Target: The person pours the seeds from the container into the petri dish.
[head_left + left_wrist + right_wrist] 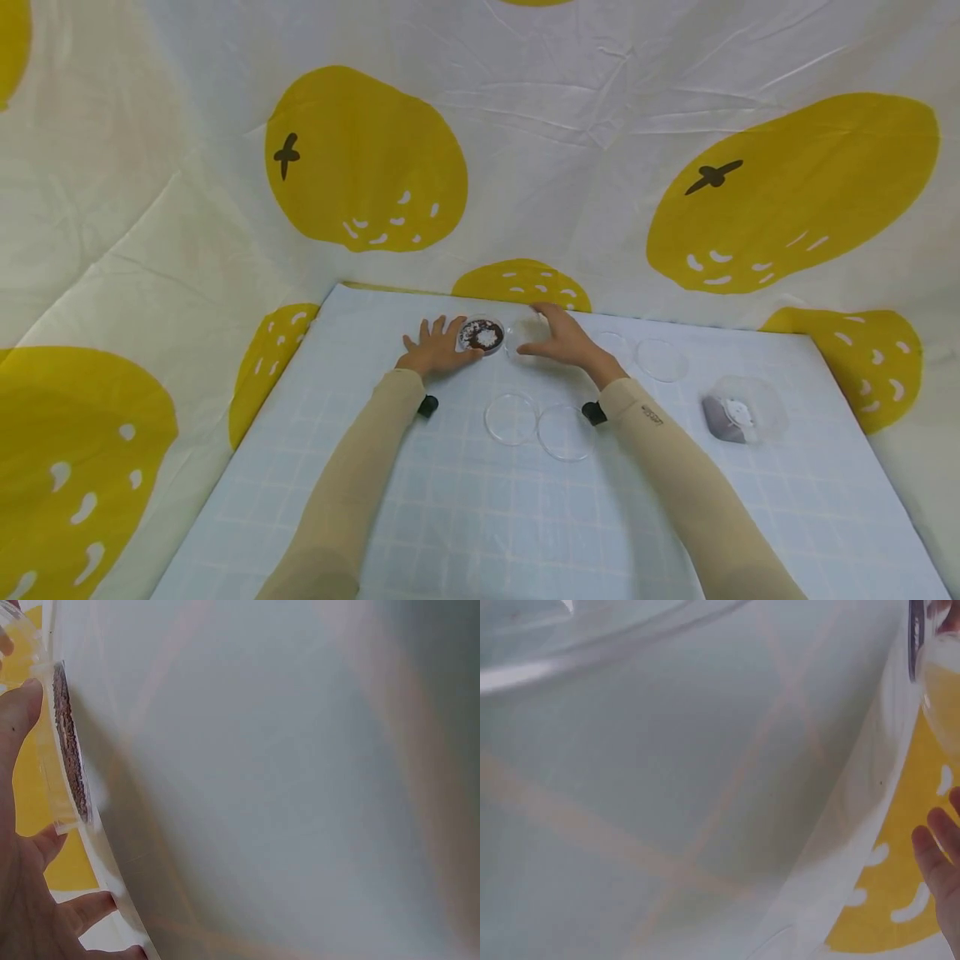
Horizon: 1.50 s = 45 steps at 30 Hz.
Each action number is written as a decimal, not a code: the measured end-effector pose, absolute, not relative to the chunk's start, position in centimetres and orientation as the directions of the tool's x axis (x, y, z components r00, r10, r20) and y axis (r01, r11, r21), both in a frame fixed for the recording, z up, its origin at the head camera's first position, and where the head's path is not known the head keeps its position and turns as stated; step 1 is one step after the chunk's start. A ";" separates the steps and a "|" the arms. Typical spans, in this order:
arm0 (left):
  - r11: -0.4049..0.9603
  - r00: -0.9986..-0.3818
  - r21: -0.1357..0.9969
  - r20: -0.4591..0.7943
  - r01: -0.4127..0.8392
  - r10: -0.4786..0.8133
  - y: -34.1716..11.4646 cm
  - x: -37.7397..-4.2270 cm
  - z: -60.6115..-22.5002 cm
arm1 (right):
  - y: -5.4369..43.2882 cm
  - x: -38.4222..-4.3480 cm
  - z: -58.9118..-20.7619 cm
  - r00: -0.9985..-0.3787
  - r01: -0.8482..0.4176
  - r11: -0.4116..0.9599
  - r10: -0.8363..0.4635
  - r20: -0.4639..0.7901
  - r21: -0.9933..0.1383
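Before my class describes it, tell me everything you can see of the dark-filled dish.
The round, shallow dish looks like clear plastic. Inside: dark brown, grainy stuff, a white patch near the middle and smaller white bits. It lies flat near the far edge of the table. The left hand holds it between thumb and fingers.

I see the left forearm (348, 492) and right forearm (690, 467) stretched well forward, slanting in toward each other. The left hand (437, 350) shows its back, thumb opposed to the index finger, the other fingers (425, 331) splayed. The right hand (567, 340) faces it nearby, its thumb and index finger curved toward one another.
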<state>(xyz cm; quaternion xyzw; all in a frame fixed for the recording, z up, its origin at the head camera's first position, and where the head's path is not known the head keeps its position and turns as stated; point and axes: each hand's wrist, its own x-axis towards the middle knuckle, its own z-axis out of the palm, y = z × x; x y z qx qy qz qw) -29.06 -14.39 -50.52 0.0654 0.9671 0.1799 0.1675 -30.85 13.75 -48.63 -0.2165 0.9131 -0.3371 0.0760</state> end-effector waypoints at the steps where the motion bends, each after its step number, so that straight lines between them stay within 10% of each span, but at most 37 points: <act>1: 0.927 -0.936 0.370 -0.300 0.065 0.186 -14.4 -29.0 -50.5 | 13.6 -30.8 -48.6 -0.893 -0.349 0.672 -0.450 0.014 -0.653; 28: 0.933 -0.936 0.356 -0.309 0.052 0.171 -14.4 -29.3 -50.6 | 8.7 -32.5 -48.8 -0.854 -0.319 0.440 -0.518 0.052 -0.839; 45: 0.934 -0.941 0.352 -0.292 0.061 0.171 -14.5 -29.2 -50.9 | 6.4 -33.0 -48.5 -0.804 -0.453 0.542 -0.591 0.061 -0.708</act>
